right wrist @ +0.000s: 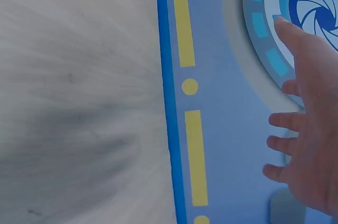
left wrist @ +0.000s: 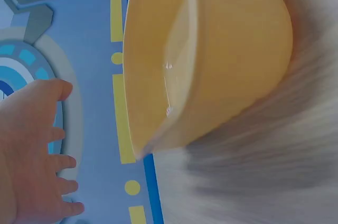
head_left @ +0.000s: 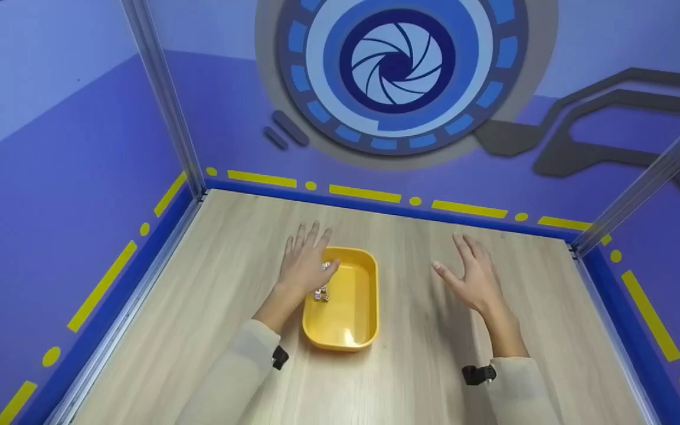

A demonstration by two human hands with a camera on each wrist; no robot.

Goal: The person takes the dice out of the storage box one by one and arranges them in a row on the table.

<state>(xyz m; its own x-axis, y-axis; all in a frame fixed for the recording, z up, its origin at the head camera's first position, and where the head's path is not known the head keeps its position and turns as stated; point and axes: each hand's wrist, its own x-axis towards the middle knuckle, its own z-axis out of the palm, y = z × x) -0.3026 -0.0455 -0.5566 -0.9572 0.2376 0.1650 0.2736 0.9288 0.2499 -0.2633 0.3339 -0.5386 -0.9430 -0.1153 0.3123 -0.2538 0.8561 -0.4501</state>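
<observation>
A yellow rectangular tray (head_left: 349, 345) with rounded corners and raised sides sits on the wooden table. Several small shiny metallic pieces (head_left: 321, 294) lie at its left side, partly hidden by the left hand; their exact kind is too small to tell. Over the tray's left rim is the left hand (head_left: 304, 265), fingers spread and straight, holding nothing. Off to the tray's right, the right hand (head_left: 477, 277) hovers above the table with extended fingers and nothing in its grasp. In the left wrist view the tray's outer wall (left wrist: 237, 55) fills the upper middle, beside the left hand (left wrist: 31, 145).
Blue printed panels (head_left: 222, 118) with yellow dashes wall in the table (head_left: 422, 378) at the back and both sides. Metal posts (head_left: 166, 100) stand at the back corners. Each forearm wears a dark wrist device (head_left: 479, 375) over a light sleeve.
</observation>
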